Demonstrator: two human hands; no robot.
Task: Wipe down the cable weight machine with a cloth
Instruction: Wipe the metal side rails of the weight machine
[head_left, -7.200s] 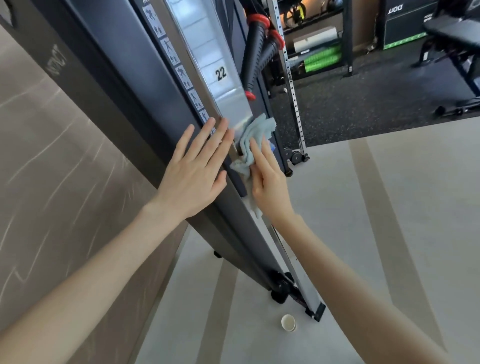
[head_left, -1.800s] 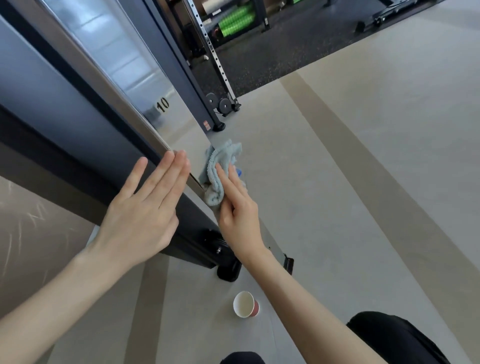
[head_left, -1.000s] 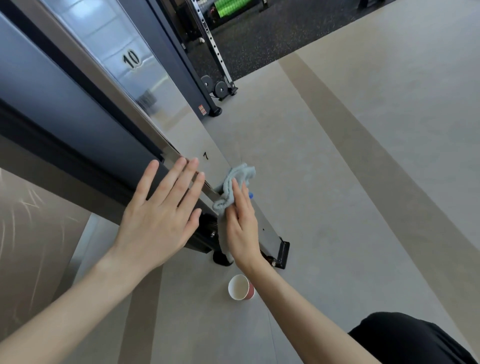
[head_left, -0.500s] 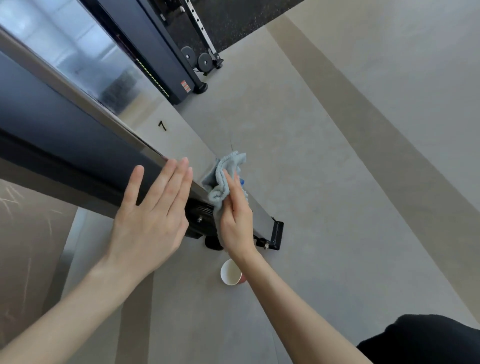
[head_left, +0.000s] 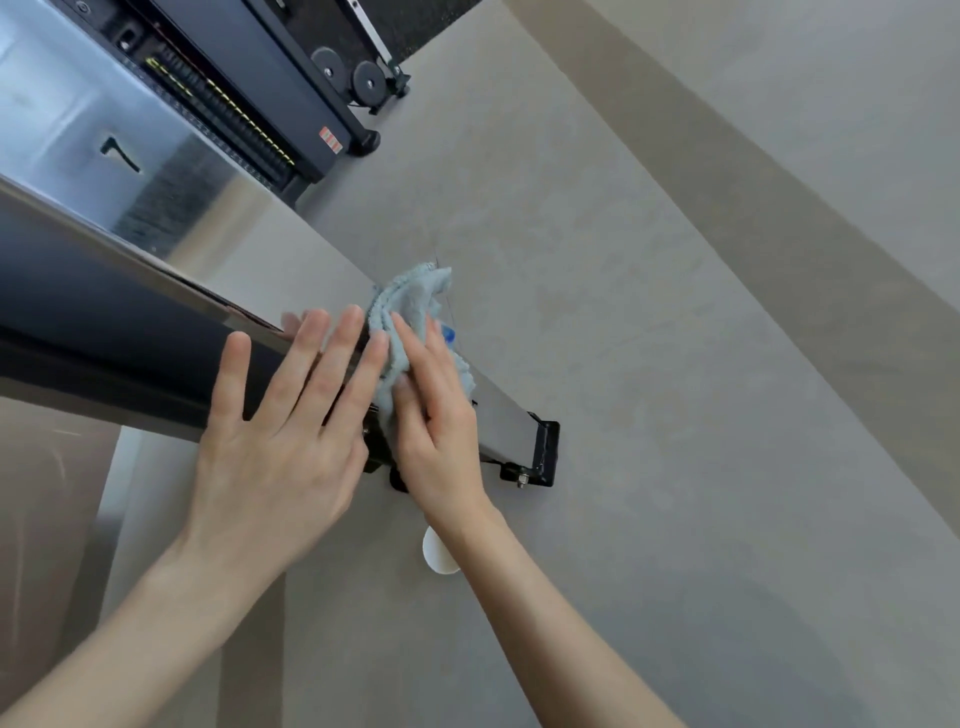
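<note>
The cable weight machine's upright (head_left: 93, 312) runs from upper left down to its black foot bracket (head_left: 543, 452), with a shiny steel face (head_left: 218, 223) marked 7. My right hand (head_left: 436, 421) presses a light blue cloth (head_left: 410, 306) flat against the steel face just above the foot. The fingers lie straight over the cloth. My left hand (head_left: 280, 441) rests flat with spread fingers on the dark side panel beside it, touching the cloth's edge.
A white paper cup (head_left: 439, 556) stands on the grey floor (head_left: 675, 364) right under my right wrist. Another black machine base with small wheels (head_left: 358, 78) stands at the top. A tan wall panel (head_left: 47, 519) lies at the left.
Both hands have slid down the upright from number 22, past 10 and 7, to near the foot bracket. The view has tilted further down toward the floor.
</note>
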